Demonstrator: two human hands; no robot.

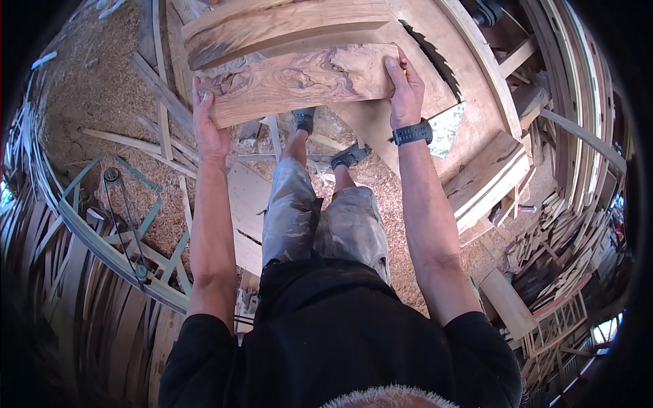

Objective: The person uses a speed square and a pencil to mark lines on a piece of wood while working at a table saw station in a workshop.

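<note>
Out in front of me I hold a plank (303, 83) with strongly figured brown grain and dark knots. My left hand (209, 124) is closed on its left end, thumb on the upper face. At the other end my right hand (406, 92) grips the plank, thumb on top, fingers hidden behind it. A slim pencil or marker (403, 64), red and yellow, shows by the right fingers. Just beyond the plank lies a second thick wooden slab (286, 26) with a dark-stained left end.
A large toothed saw blade (433, 58) stands in a slot of the wooden saw table (415, 129), close to my right hand. A thick slab (490, 177) rests at the table's right. Sawdust (88, 119) and offcuts cover the floor; a green metal frame with a belt (122, 217) stands left.
</note>
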